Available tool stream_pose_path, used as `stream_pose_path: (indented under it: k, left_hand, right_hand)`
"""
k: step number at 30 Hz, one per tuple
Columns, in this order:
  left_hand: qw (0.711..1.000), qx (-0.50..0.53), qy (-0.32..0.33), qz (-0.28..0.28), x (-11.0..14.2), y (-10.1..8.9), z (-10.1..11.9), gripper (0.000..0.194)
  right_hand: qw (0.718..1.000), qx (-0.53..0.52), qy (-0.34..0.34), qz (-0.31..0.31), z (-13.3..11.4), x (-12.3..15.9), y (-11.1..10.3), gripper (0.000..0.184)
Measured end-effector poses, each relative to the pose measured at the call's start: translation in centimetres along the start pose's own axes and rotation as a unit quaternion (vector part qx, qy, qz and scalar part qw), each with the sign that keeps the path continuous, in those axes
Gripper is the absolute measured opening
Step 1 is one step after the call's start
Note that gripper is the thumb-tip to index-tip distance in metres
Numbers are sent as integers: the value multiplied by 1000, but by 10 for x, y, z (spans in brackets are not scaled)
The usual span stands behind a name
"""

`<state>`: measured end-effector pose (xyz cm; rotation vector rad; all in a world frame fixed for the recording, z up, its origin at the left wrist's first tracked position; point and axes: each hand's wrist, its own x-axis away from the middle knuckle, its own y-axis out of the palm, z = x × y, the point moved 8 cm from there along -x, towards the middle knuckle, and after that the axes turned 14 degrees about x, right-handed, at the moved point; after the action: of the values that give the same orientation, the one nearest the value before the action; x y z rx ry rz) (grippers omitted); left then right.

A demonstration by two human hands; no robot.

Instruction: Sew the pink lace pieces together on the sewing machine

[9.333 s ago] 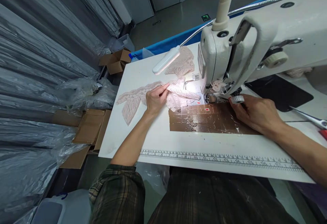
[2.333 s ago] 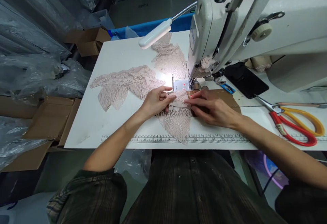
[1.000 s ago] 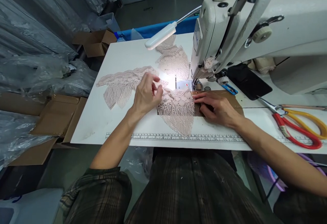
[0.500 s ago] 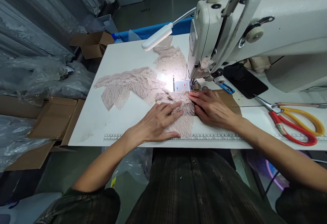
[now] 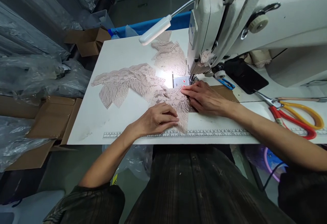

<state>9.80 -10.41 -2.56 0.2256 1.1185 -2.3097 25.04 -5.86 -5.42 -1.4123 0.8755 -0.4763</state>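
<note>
A pale pink lace piece (image 5: pixel 176 103) lies on the white table (image 5: pixel 120 122) in front of the sewing machine (image 5: pixel 230 30). My left hand (image 5: pixel 155 119) rests on its near end, fingers curled flat on the lace. My right hand (image 5: pixel 204 96) lies flat along its right edge, fingertips just short of the presser foot (image 5: pixel 192 78). More joined lace (image 5: pixel 122 82) trails off to the left. Another lace piece (image 5: pixel 170 55) lies behind the needle, under the lamp (image 5: pixel 154 35).
Red and yellow scissors (image 5: pixel 293 113) lie at the right, beside a blue tool (image 5: pixel 224 83) and a black pad (image 5: pixel 245 76). A printed ruler (image 5: pixel 204 134) runs along the table's near edge. Cardboard boxes (image 5: pixel 87 42) and plastic-wrapped rolls (image 5: pixel 30 70) stand to the left.
My left hand has curled and slid slightly up the lace. My right hand has pushed the lace edge closer to the presser foot. The camera has dropped a little.
</note>
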Motion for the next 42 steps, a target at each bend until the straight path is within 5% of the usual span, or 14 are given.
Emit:
stream_pose_path:
  k: [3,8,16,24,31,37,42]
  left_hand:
    - [999,30,-18,21,3,-3,-2,16]
    - [998,45,-21,-28,4,1,-1,27]
    - [997,66,-37,10,2,-2,-3,14]
    - [984,42,-9,175,8,-27,7,6]
    - [998,-64,16,18,3,2,15,9]
    - [982,-186,15,-3,10,8,12,10]
    - [981,-194,24,-17,13,8,10,13]
  right_hand:
    - [1000,-17,13,13,3,3,0,45]
    - [999,-39,9,34,5,4,5,47]
    - [996,-74,22,47,7,9,2,44]
    - [994,-105,2,40,2,13,-3,43]
    - [999,21,25,12,-6,10,-1,43]
    - [993,-60,51,88,12,15,-9,43]
    - [999,4,13,42,6,12,-4,41]
